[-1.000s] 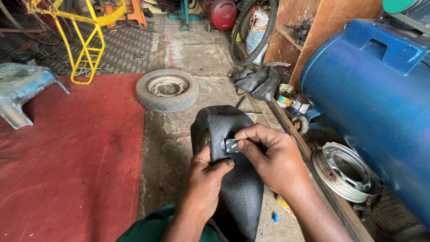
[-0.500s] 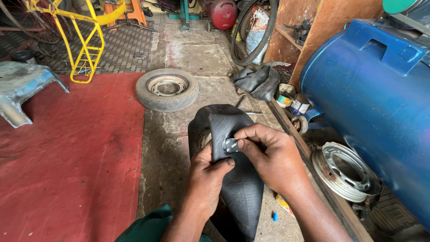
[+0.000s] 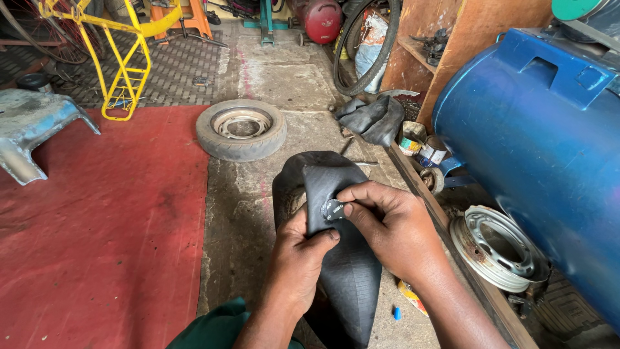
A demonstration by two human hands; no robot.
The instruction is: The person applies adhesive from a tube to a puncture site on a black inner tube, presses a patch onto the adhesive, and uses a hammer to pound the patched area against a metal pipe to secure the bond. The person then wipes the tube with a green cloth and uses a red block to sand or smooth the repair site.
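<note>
Left hand [image 3: 300,258] grips the black inner tube [image 3: 345,278], thumb on top. Right hand [image 3: 394,229] pinches a round patch [image 3: 333,211] against it. Small tyre [image 3: 241,129] lies well apart on the floor.

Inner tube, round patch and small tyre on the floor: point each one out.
inner tube [image 3: 349,278], head view, its flat lower stretch.
round patch [image 3: 332,211], head view, its dark face.
small tyre [image 3: 213,142], head view, its left tread.

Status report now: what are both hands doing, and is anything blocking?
Left hand grips black inner tube. Right hand presses small round patch onto tube. Nothing in the way; tyre lies apart on floor.
</note>
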